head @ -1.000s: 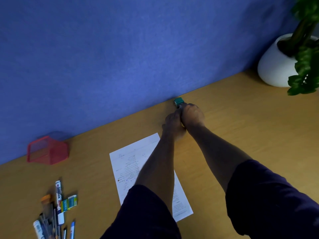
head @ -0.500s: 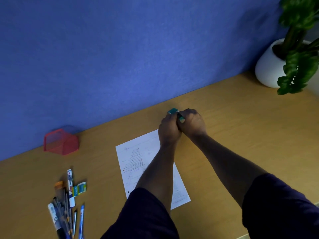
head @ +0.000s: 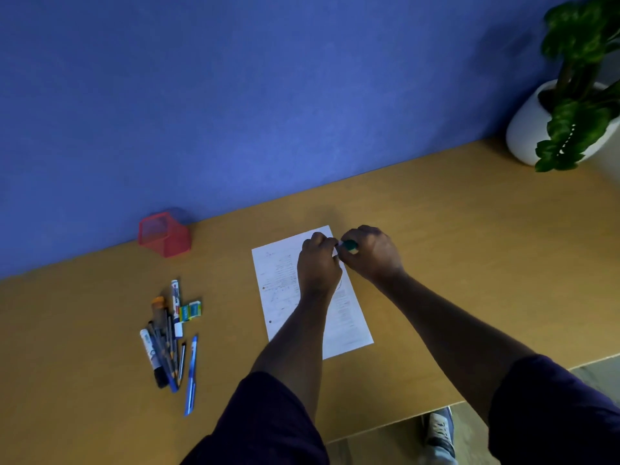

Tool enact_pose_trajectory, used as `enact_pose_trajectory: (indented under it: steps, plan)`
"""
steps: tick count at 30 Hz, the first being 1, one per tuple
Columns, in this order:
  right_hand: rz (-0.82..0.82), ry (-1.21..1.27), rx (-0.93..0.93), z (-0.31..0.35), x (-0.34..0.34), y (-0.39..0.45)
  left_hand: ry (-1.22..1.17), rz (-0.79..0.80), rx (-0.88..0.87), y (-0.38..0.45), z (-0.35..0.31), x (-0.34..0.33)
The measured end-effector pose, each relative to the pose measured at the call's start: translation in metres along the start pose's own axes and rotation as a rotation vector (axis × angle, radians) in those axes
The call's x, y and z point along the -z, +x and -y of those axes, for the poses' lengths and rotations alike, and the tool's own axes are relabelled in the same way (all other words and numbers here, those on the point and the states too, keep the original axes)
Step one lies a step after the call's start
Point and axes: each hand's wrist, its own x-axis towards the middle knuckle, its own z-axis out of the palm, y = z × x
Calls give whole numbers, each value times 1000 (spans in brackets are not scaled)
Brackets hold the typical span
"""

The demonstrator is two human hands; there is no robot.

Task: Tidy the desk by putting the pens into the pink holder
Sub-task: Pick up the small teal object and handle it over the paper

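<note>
Holder (head: 165,234) looks empty, at wall left of paper (head: 281,280). Pens (head: 167,344) piled nearer than holder, none moved. Left hand (head: 318,263) and right hand (head: 372,255) both pinch green item (head: 349,246) over paper.

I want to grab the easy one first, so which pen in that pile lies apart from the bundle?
The blue pen, at the pile's right edge, lying alone.
</note>
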Motion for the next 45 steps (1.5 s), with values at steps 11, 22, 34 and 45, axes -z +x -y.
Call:
enact_pose_trajectory:
  steps: [11, 22, 34, 45]
  plan:
    - [437, 158, -52, 26, 20, -10, 158, 91, -12, -40, 15, 25]
    - [927, 129, -176, 49, 34, -4, 171, 88, -55, -57, 22, 32]
    - [640, -37, -24, 50, 23, -22, 112, 6, -76, -67, 21, 38]
    - [376, -202, -177, 74, 18, -29, 48, -128, -48, -67, 16, 35]
